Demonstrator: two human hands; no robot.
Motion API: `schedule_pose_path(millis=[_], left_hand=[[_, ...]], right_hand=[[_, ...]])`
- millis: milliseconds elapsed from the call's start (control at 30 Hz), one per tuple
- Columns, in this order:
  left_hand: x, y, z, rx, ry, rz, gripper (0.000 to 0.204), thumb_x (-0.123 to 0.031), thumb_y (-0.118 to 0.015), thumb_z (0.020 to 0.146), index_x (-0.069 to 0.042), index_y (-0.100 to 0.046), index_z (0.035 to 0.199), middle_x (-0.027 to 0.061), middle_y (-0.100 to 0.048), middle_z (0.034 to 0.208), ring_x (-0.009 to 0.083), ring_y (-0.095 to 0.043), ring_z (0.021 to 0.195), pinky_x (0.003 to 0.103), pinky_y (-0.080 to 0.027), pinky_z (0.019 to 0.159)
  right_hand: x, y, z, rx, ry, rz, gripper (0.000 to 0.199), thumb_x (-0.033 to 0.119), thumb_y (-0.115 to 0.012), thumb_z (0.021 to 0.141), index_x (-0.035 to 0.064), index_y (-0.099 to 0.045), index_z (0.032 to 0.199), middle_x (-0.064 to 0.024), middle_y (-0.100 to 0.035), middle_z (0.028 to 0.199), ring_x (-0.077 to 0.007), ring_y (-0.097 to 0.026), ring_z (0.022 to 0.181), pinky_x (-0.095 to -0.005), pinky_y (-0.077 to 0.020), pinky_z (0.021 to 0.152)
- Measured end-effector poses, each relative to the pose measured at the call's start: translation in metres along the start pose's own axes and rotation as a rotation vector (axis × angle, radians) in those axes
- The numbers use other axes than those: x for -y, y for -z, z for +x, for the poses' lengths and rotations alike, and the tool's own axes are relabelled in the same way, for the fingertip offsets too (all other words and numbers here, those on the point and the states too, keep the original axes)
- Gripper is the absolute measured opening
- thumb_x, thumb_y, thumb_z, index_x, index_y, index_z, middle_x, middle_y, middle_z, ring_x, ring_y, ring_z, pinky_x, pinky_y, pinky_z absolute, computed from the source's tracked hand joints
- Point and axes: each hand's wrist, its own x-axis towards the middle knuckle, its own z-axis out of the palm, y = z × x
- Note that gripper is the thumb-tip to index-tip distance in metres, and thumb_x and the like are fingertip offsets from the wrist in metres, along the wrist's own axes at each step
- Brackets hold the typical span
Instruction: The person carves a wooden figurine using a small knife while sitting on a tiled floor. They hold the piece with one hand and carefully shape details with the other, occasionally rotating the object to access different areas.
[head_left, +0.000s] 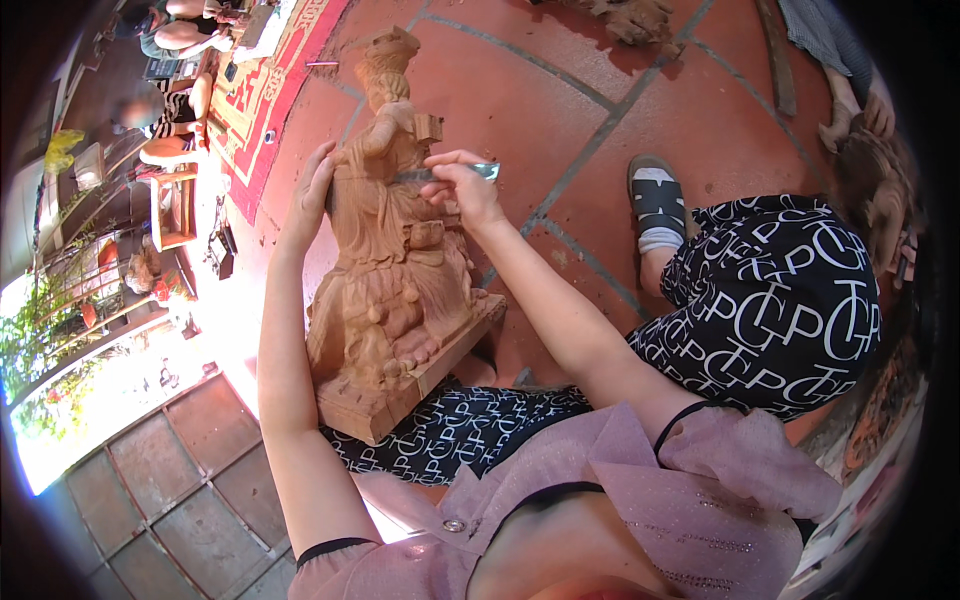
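Observation:
A carved wooden statue [390, 230] of a robed figure leans across my lap, its head pointing away from me and its square base [400, 395] close to my body. My left hand [317, 190] braces the statue's left side at chest height, fingers lying along the wood. On the other side, my right hand [467, 190] pinches a narrow grey-green strip [484, 171] with a shiny pale end. The strip's dark end touches the figure's middle; whether it is a blade or folded abrasive, I cannot tell.
Red floor tiles [560, 130] with grey joints spread ahead. A sandalled foot [657, 205] rests at the right, near wood carvings [880, 190] and another person's foot [840, 120]. At the far left, people [175, 110] sit by a red patterned mat [265, 110]. Another carving [635, 22] lies ahead.

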Motion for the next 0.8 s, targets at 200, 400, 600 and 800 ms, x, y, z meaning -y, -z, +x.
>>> schedule_pose_path(millis=[200, 400, 600, 800], left_hand=[[-0.010, -0.004, -0.002, 0.010, 0.043, -0.052, 0.053, -0.040, -0.041, 0.095, -0.003, -0.042, 0.132, 0.0128, -0.046, 0.131, 0.0214, -0.040, 0.125, 0.031, -0.030, 0.103], [-0.005, -0.004, 0.000, 0.006, 0.042, -0.049, 0.053, -0.040, -0.041, 0.095, -0.002, -0.042, 0.132, 0.0132, -0.046, 0.131, 0.0213, -0.040, 0.125, 0.031, -0.030, 0.103], [-0.004, -0.003, -0.002, 0.004, 0.026, -0.037, 0.053, -0.039, -0.041, 0.095, -0.001, -0.042, 0.132, 0.0132, -0.046, 0.132, 0.0212, -0.039, 0.126, 0.030, -0.029, 0.104], [-0.009, -0.001, -0.003, 0.014, 0.029, -0.032, 0.053, -0.039, -0.041, 0.095, -0.002, -0.041, 0.133, 0.0133, -0.046, 0.132, 0.0214, -0.040, 0.126, 0.031, -0.029, 0.104]], right_hand=[[-0.004, -0.016, -0.005, -0.073, 0.151, -0.169, 0.015, 0.005, -0.052, 0.085, -0.0021, -0.062, 0.095, -0.0077, -0.064, 0.076, -0.0113, -0.062, 0.062, -0.0227, -0.0487, 0.052], [-0.013, -0.035, -0.021, -0.065, 0.211, -0.345, 0.014, 0.007, -0.051, 0.087, -0.0001, -0.062, 0.092, -0.0067, -0.063, 0.074, -0.0080, -0.058, 0.059, -0.0214, -0.0470, 0.051], [-0.002, -0.025, -0.013, 0.011, -0.053, 0.063, 0.015, 0.005, -0.048, 0.087, -0.0016, -0.058, 0.096, -0.0135, -0.065, 0.077, -0.0163, -0.063, 0.060, -0.0254, -0.0509, 0.050], [0.028, -0.017, 0.001, -0.042, -0.008, -0.067, 0.016, 0.006, -0.047, 0.085, -0.0025, -0.057, 0.095, -0.0144, -0.065, 0.074, -0.0166, -0.062, 0.055, -0.0258, -0.0507, 0.047]])
